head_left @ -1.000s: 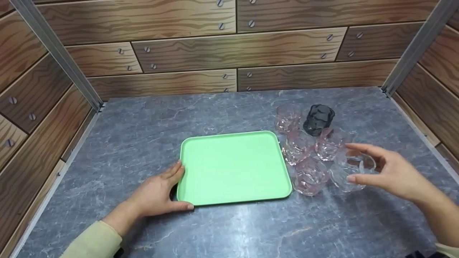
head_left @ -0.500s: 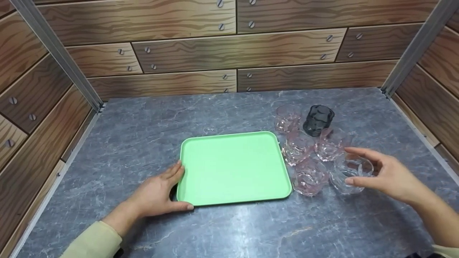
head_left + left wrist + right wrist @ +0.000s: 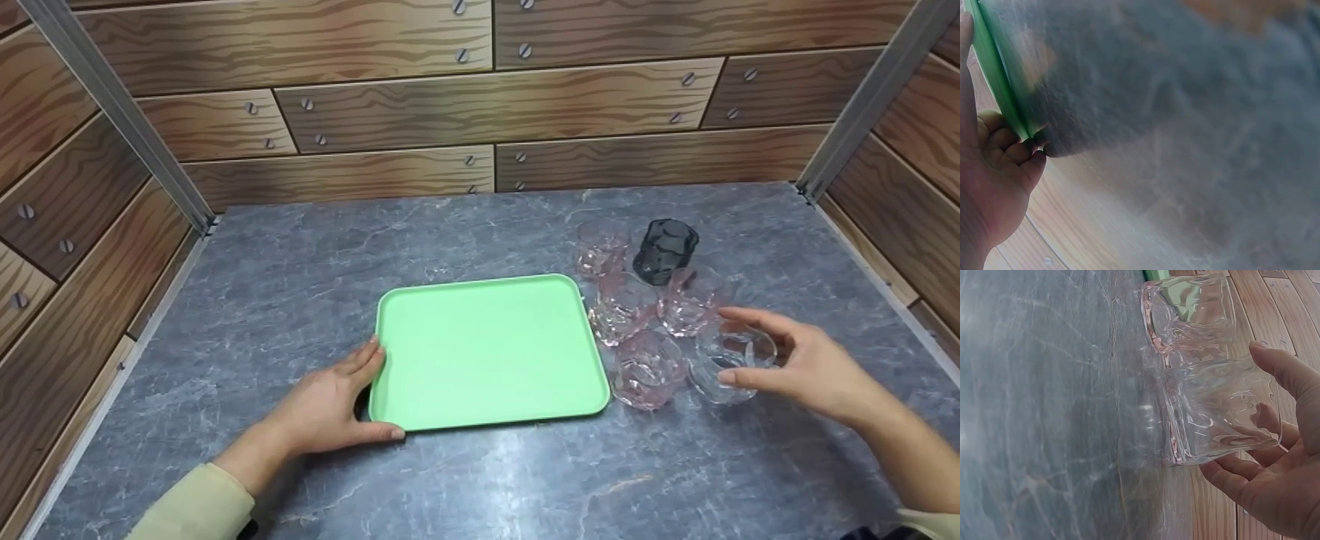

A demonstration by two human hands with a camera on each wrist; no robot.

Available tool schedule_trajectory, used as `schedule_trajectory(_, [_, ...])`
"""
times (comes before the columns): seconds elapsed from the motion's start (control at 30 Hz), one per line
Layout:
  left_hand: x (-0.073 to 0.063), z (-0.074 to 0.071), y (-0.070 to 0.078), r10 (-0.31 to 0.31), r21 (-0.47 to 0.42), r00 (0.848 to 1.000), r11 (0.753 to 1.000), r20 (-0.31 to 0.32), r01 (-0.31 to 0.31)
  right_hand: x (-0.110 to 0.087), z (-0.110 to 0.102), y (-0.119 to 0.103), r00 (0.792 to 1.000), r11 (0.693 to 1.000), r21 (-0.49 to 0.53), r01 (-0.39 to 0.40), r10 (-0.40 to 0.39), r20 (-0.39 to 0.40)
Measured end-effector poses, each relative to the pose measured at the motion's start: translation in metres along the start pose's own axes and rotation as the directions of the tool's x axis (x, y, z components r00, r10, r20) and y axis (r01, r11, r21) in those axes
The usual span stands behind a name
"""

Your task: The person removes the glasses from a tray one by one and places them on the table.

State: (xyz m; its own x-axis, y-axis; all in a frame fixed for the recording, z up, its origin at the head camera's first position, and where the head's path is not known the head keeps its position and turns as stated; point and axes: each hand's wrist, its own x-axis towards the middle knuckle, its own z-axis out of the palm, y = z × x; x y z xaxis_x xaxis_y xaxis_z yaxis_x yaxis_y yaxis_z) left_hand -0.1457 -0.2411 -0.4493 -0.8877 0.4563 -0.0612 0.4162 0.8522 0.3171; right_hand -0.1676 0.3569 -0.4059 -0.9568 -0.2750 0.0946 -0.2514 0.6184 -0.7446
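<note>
A light green rectangular tray (image 3: 491, 352) lies flat on the grey marbled table. My left hand (image 3: 330, 409) holds its near-left corner, fingers at the left edge and thumb along the front edge. In the left wrist view, curled fingers (image 3: 1008, 140) meet the tray's rim (image 3: 996, 67). On the right, my right hand (image 3: 814, 367) has thumb and fingers around an upright clear glass (image 3: 731, 364). The right wrist view has this glass (image 3: 1213, 410) standing on the table, thumb by its rim. A pink-tinted glass (image 3: 649, 371) stands between it and the tray.
More pink-tinted glasses stand behind: one by the tray's right edge (image 3: 622, 311), one right of it (image 3: 690, 304), one farther back (image 3: 602, 247). A dark grey glass (image 3: 666, 251) is at the back right. Wood-patterned walls (image 3: 420, 112) bound the table.
My right hand and the clear glass have shifted slightly left and toward me. The left hand and tray look unmoved.
</note>
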Motion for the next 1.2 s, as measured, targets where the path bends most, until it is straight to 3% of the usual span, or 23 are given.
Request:
schedule_trajectory(0.6, [0.0,0.0,0.001,0.0,0.002,1.0,1.0,-0.001,0.0,0.005,0.006,0.011,1.0,1.0,0.017,0.004,-0.004,-0.015])
schedule_trajectory(1.2, [0.001,0.001,-0.003,-0.006,-0.003,1.0,1.0,0.013,0.006,0.007,0.008,0.014,0.999,0.998,0.053,-0.03,0.028,0.035])
